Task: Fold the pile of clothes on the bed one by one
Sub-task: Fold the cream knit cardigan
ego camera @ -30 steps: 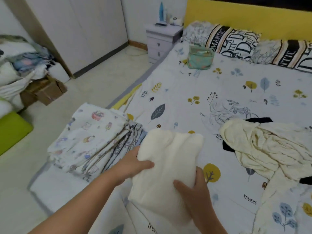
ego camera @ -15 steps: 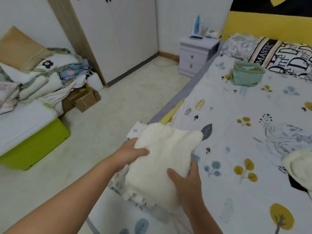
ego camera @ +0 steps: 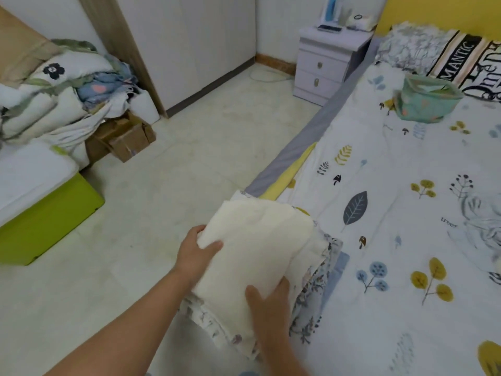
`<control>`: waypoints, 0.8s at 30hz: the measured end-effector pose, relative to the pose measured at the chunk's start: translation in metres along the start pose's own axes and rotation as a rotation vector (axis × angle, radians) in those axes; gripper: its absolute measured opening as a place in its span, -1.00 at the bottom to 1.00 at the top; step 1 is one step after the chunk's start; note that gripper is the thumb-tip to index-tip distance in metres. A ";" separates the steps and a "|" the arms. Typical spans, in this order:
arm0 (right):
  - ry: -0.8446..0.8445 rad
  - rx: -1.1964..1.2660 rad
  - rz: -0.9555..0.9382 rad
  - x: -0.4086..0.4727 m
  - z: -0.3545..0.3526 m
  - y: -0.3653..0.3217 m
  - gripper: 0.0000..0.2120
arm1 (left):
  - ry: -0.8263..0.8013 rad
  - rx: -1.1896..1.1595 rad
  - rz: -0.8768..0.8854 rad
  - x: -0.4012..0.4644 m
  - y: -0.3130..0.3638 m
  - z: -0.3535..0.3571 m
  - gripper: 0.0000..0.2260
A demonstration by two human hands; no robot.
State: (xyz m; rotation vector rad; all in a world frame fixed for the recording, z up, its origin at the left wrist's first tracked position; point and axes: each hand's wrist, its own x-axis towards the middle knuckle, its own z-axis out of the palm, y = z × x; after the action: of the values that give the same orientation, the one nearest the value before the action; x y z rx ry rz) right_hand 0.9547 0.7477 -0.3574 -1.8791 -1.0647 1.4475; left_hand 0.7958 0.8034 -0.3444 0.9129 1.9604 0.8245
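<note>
Both our hands grip the folded cream garment at opposite edges. Left hand: thumb on top, curled over the near-left edge, fingers hidden beneath. Right hand: thumb lying on the top face at the near-right corner, fingers tucked under the cloth. Neither grip is wide; each closes on the fabric's thickness.

Position: the garment sits over the stack of folded printed clothes at the near corner of the bed, by the floor-side edge. Printed layers show beneath it on the right and along the near side. We cannot tell whether its full weight rests on the stack yet or our hands bear part of it.

Step in hand, by our reading: setting this finished piece down on the stack.

To do it well:
- lower it flat, both sides together, so the fold does not open;
- square its edges with the layers below; it seems to overhang toward the floor side, so nudge it bedward;
- slide the fingers out sideways, not upward, to avoid dragging the lower layer;
- press the top lightly once released.

Risk: the stack sits close to the mattress edge and could tip.
</note>
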 end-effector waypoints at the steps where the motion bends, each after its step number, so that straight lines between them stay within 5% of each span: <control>1: -0.010 0.026 -0.016 -0.001 -0.002 0.002 -0.29 | 0.026 -0.051 -0.016 0.000 0.001 -0.001 -0.49; 3: -0.026 0.025 -0.030 -0.004 -0.007 0.009 -0.28 | 0.122 0.074 0.010 -0.007 0.000 0.000 -0.39; 6: 0.164 -0.271 -0.147 -0.009 -0.009 0.007 -0.23 | 0.345 0.616 0.446 -0.016 -0.007 0.009 -0.43; 8: 0.362 -0.445 -0.318 -0.009 -0.002 -0.003 -0.26 | 0.277 0.800 0.760 -0.014 -0.014 0.013 -0.52; 10: 0.347 -0.656 -0.444 -0.008 0.009 -0.006 -0.35 | 0.103 0.954 0.877 -0.008 -0.026 0.014 -0.57; 14: 0.170 -0.905 -0.505 0.002 0.018 0.020 -0.34 | -0.111 1.055 0.809 0.010 -0.056 0.009 -0.51; 24: 0.035 -1.061 -0.506 0.013 0.009 0.023 -0.44 | -0.209 1.129 0.635 0.008 -0.050 0.006 -0.35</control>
State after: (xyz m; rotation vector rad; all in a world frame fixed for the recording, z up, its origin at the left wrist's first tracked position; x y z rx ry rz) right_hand 0.9532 0.7450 -0.3853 -1.9618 -2.3697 0.5417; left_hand 0.7827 0.7854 -0.3902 2.2298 1.8840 -0.1908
